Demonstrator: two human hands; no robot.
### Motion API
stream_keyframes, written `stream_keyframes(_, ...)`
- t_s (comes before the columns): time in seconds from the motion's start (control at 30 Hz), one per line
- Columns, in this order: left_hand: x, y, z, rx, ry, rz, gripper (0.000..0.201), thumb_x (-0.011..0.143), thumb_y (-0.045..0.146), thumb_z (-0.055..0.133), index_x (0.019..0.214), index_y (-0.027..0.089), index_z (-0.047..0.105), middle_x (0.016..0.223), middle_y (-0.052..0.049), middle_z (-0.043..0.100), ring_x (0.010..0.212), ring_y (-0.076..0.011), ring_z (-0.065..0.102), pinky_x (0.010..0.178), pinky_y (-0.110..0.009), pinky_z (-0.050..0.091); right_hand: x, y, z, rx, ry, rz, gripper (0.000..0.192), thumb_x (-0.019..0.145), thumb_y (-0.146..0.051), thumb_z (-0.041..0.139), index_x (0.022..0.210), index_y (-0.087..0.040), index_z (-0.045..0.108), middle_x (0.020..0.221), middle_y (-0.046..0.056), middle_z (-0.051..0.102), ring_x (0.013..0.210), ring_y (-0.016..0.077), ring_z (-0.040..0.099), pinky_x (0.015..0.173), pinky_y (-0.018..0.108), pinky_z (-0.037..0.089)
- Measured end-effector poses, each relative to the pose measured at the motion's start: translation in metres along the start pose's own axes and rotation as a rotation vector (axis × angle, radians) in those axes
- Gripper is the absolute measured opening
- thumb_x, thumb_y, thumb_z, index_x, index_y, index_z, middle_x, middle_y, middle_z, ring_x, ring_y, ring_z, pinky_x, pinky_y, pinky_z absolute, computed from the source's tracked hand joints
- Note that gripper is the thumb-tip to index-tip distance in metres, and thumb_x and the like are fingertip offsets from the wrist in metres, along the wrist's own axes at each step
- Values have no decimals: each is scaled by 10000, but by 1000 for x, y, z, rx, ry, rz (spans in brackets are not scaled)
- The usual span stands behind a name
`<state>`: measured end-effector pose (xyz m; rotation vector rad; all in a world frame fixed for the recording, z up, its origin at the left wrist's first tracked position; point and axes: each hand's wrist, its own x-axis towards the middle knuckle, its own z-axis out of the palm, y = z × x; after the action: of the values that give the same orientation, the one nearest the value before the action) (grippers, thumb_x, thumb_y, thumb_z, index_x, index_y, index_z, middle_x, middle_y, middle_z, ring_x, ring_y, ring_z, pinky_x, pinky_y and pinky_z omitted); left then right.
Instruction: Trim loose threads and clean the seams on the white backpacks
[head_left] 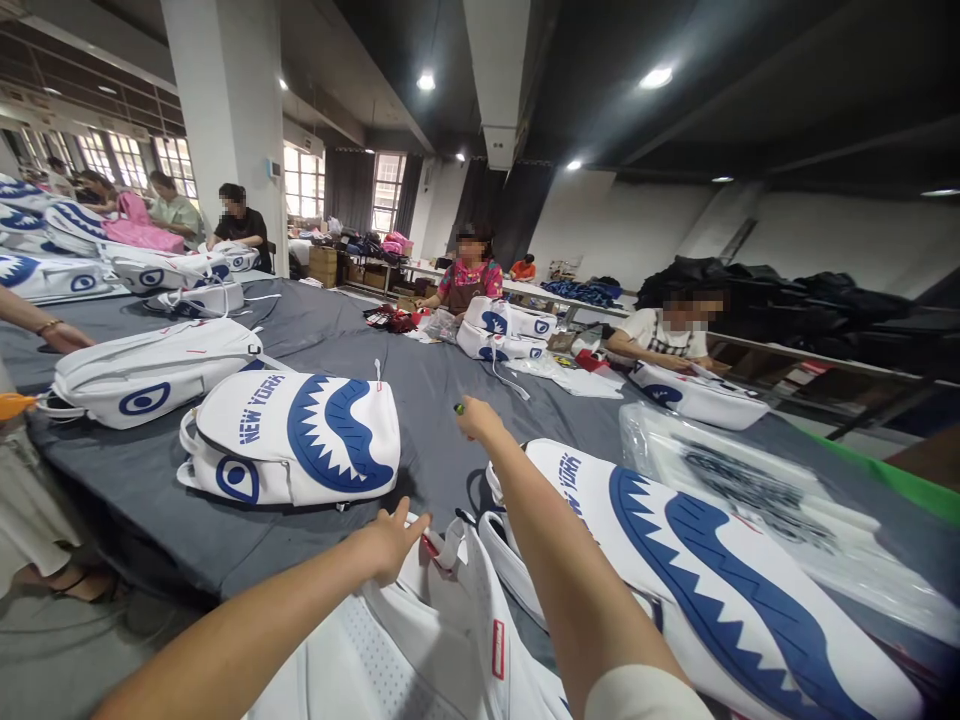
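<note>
Directly before me lies a white backpack [390,650], its padded back and straps facing up and a small red label on one strap. My left hand [388,545] rests at its top edge with fingers stretched out, beside the strap ends. My right hand [482,420] reaches farther over the table, closed around a small green-and-dark tool [460,408]; most of it is hidden in the fist. Left of centre lies another white backpack [345,430] with a blue toothed mouth and "NEW YORK" print. A similar backpack [720,580] lies under and right of my right forearm.
A grey cloth covers the table [315,325]. More white backpacks [150,375] lie at left, with a stack [506,330] at the far side. Clear plastic bags [780,500] lie at right. Co-workers sit across the table, and another person's hand [67,335] shows at left.
</note>
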<state>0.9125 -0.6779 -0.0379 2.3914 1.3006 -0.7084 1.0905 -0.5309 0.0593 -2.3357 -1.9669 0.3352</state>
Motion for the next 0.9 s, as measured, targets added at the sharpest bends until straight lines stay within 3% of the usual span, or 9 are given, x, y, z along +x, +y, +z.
stream_keyframes(0.17, -8, 1, -5, -40, 15, 12, 1388, 503, -92, 660, 1618, 276, -79, 1665, -236, -121, 1445, -500, 352, 981, -478, 532, -1, 13, 15, -9, -45, 6, 324, 992, -399, 599, 1202, -154, 620, 1055, 54, 682, 867, 163, 671, 809, 367, 583)
stream_keyframes(0.4, -3, 0, 0, -46, 44, 17, 1409, 491, -91, 687, 1619, 305, -60, 1674, -227, -88, 1435, -492, 377, 998, -488, 527, -2, 18, 6, -11, 7, 12, 349, 1004, -414, 573, 1239, -158, 604, 1066, 59, 681, 889, 172, 672, 829, 382, 581)
stream_keyframes(0.73, -4, 1, -2, -36, 21, 3, 1413, 491, -95, 677, 1616, 297, -83, 1670, -220, -115, 1464, -493, 323, 1018, -491, 521, -11, 21, 8, -6, -3, -3, 342, 996, -410, 588, 1228, -158, 608, 1062, 56, 677, 877, 167, 668, 813, 371, 582)
stream_keyframes(0.9, -3, 1, 0, -40, 65, 15, 1401, 498, -79, 716, 1625, 298, -28, 1685, -203, -62, 1445, -483, 368, 1030, -506, 521, -12, 29, 8, -13, -17, 1, 338, 998, -422, 580, 1204, -156, 615, 1054, 55, 674, 866, 163, 662, 797, 360, 578)
